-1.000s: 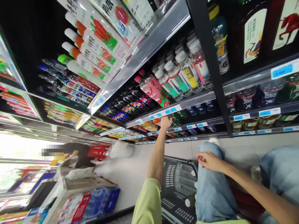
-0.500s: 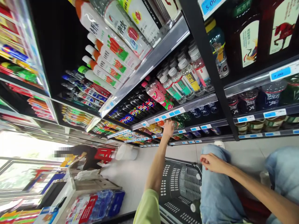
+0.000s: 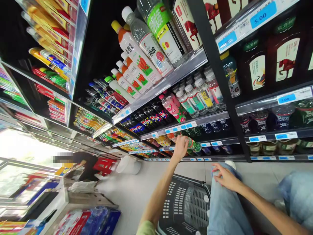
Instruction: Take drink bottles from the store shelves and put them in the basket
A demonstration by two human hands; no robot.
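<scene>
My left hand [image 3: 181, 147] is at a low shelf of the drinks rack, its fingers closed round a bottle. That green drink bottle [image 3: 195, 145] with some red on its label lies tilted and sticks out to the right of the hand; its other end is hidden by my fingers. Over my jeans-covered knee, my right hand [image 3: 224, 176] hangs with its fingers loosely apart and nothing in them. Below the left forearm stands a dark grey shopping basket [image 3: 168, 199], with a few white-capped items partly visible along its right side.
Rows of bottles fill the rack, among them pink bottles [image 3: 172, 107] and dark cola bottles [image 3: 146, 120]. A black upright post [image 3: 231, 107] divides the shelves. At the left are a white bucket [image 3: 128, 164], wrapped packs of bottled water [image 3: 97, 220] and another person [image 3: 85, 164] bending over.
The green bottle has come further out from the shelf in my left hand. The fingers of my right hand have spread from a curled pose. The camera view has shifted.
</scene>
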